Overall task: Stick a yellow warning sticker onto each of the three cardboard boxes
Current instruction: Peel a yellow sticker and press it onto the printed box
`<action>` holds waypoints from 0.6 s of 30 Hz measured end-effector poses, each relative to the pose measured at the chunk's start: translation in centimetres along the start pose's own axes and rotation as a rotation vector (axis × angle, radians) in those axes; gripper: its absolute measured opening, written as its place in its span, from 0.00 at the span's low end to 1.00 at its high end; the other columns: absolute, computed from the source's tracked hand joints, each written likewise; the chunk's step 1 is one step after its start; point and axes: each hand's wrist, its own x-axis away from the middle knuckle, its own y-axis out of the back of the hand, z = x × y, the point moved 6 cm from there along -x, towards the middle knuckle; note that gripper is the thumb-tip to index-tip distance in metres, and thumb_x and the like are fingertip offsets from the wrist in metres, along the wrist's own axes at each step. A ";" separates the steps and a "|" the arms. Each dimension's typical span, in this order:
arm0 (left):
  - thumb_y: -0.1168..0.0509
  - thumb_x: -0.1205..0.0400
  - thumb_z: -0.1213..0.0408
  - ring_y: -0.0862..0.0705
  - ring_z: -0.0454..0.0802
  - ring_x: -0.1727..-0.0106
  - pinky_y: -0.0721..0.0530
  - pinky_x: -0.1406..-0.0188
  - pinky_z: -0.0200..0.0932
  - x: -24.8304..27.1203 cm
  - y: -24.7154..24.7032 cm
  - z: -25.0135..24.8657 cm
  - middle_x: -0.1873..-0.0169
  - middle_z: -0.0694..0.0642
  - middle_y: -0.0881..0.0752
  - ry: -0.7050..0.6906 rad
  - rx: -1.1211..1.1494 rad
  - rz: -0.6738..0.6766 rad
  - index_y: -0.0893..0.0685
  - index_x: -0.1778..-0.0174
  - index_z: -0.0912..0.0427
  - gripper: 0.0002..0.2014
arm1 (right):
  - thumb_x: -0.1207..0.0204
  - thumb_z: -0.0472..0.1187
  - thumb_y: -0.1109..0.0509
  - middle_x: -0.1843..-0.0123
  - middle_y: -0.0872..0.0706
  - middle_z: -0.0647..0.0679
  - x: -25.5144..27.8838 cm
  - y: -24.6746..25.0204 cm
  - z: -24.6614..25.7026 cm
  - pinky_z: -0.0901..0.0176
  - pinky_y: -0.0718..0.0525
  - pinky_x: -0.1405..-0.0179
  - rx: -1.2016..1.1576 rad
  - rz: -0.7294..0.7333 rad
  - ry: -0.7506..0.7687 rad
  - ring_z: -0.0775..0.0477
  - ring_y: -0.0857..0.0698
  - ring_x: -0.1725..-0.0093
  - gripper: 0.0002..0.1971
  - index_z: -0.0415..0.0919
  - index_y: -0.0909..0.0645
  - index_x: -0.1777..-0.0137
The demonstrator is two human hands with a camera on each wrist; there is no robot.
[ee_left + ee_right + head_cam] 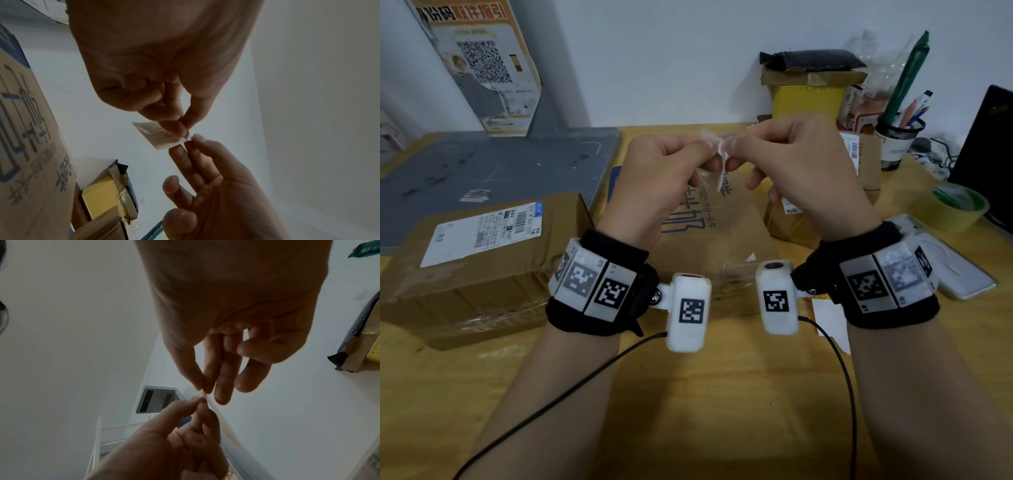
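Note:
Both hands are raised over the middle cardboard box [726, 236], which carries blue print. Between them is a small sticker [720, 152] with white backing. My left hand [702, 150] pinches one edge with thumb and forefinger. My right hand [738, 145] pinches the adjoining corner, its other fingers loosely spread. In the left wrist view the sticker [158, 136] looks dull and backlit, so its colour is unclear. A second box [482, 267] with a shipping label lies at the left. A third box [868, 164] stands behind the right hand. A sticker sheet [828, 315] lies under my right wrist.
A grey board [493, 171] lies at the back left. A yellow box stack [808, 96], a pen cup [897, 140], a tape roll [955, 205], a white phone [948, 263] and a black screen [986, 154] crowd the right side. Bare wooden table [688, 411] lies near me.

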 end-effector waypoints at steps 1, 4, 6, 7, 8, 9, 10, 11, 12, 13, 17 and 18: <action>0.31 0.17 0.62 0.24 0.40 0.72 0.29 0.77 0.34 0.0 0.0 0.0 0.70 0.46 0.11 0.005 0.001 -0.003 0.10 0.66 0.54 0.11 | 0.23 0.43 0.23 0.63 0.06 0.48 0.0 0.0 0.0 0.61 0.25 0.80 0.000 -0.002 -0.002 0.54 0.15 0.72 0.08 0.41 0.07 0.60; 0.31 0.17 0.62 0.24 0.40 0.73 0.28 0.76 0.35 -0.1 0.3 0.2 0.70 0.46 0.11 0.019 0.007 -0.022 0.10 0.66 0.54 0.12 | 0.23 0.43 0.24 0.63 0.06 0.48 -0.2 0.2 -0.3 0.60 0.26 0.80 -0.012 -0.019 -0.012 0.53 0.16 0.73 0.08 0.42 0.08 0.61; 0.31 0.17 0.62 0.24 0.41 0.73 0.28 0.76 0.35 -0.2 0.4 0.3 0.70 0.45 0.10 0.026 0.015 -0.028 0.10 0.66 0.54 0.11 | 0.22 0.42 0.24 0.65 0.06 0.49 -0.4 0.5 -0.6 0.60 0.26 0.80 -0.017 -0.039 -0.028 0.53 0.17 0.74 0.07 0.41 0.08 0.59; 0.31 0.17 0.62 0.24 0.41 0.72 0.28 0.76 0.35 -0.2 0.3 0.3 0.70 0.45 0.10 0.029 0.017 -0.027 0.11 0.66 0.54 0.11 | 0.22 0.42 0.24 0.66 0.06 0.49 -0.5 0.8 -0.7 0.61 0.26 0.80 -0.016 -0.050 -0.036 0.53 0.17 0.74 0.07 0.41 0.08 0.58; 0.31 0.17 0.63 0.24 0.41 0.72 0.29 0.77 0.35 -0.1 0.3 0.3 0.70 0.45 0.10 0.031 0.016 -0.028 0.11 0.66 0.54 0.11 | 0.22 0.42 0.24 0.66 0.06 0.50 -0.5 1.0 -0.8 0.62 0.26 0.81 -0.014 -0.062 -0.045 0.52 0.17 0.75 0.07 0.39 0.08 0.57; 0.31 0.17 0.63 0.24 0.41 0.73 0.29 0.77 0.34 -0.1 0.2 0.3 0.71 0.44 0.11 0.030 0.012 -0.031 0.12 0.66 0.54 0.12 | 0.22 0.41 0.24 0.67 0.07 0.49 -0.6 1.3 -1.0 0.63 0.26 0.82 -0.012 -0.073 -0.053 0.53 0.18 0.76 0.07 0.38 0.08 0.57; 0.31 0.17 0.64 0.24 0.41 0.73 0.30 0.78 0.34 -0.1 0.2 0.3 0.72 0.44 0.12 0.027 0.007 -0.037 0.12 0.68 0.54 0.12 | 0.22 0.40 0.24 0.67 0.07 0.48 -0.7 1.6 -1.1 0.65 0.25 0.82 -0.009 -0.084 -0.058 0.54 0.19 0.77 0.07 0.37 0.08 0.56; 0.32 0.17 0.64 0.24 0.41 0.74 0.31 0.79 0.34 -0.2 0.3 0.4 0.73 0.44 0.13 0.027 0.004 -0.045 0.13 0.68 0.54 0.13 | 0.22 0.40 0.24 0.67 0.08 0.48 -0.7 1.9 -1.3 0.68 0.25 0.82 -0.001 -0.096 -0.060 0.56 0.21 0.79 0.07 0.37 0.08 0.56; 0.32 0.17 0.64 0.24 0.41 0.75 0.31 0.79 0.35 -0.3 0.4 0.5 0.73 0.44 0.14 0.033 0.004 -0.054 0.14 0.69 0.54 0.13 | 0.22 0.40 0.24 0.68 0.09 0.47 -0.7 2.2 -1.4 0.70 0.25 0.82 0.009 -0.108 -0.058 0.58 0.22 0.79 0.07 0.38 0.08 0.57; 0.32 0.17 0.65 0.24 0.41 0.76 0.32 0.79 0.36 -0.3 0.5 0.6 0.72 0.45 0.16 0.041 0.005 -0.063 0.14 0.68 0.54 0.12 | 0.23 0.40 0.24 0.68 0.09 0.48 -0.7 2.5 -1.5 0.71 0.25 0.82 0.017 -0.121 -0.054 0.59 0.22 0.80 0.07 0.39 0.08 0.58; 0.36 0.17 0.65 0.27 0.43 0.75 0.33 0.80 0.37 -0.8 1.4 1.1 0.71 0.51 0.23 0.065 -0.014 -0.112 0.19 0.65 0.55 0.10 | 0.24 0.42 0.23 0.71 0.09 0.49 -0.8 3.8 -1.8 0.68 0.25 0.81 -0.010 -0.184 -0.048 0.56 0.24 0.81 0.08 0.38 0.07 0.59; 0.37 0.16 0.65 0.27 0.43 0.76 0.33 0.80 0.37 -0.9 1.7 1.2 0.71 0.51 0.24 0.065 -0.018 -0.130 0.21 0.65 0.55 0.11 | 0.24 0.42 0.23 0.72 0.09 0.49 -0.8 4.0 -1.8 0.68 0.25 0.82 -0.015 -0.206 -0.049 0.56 0.24 0.81 0.08 0.39 0.08 0.60</action>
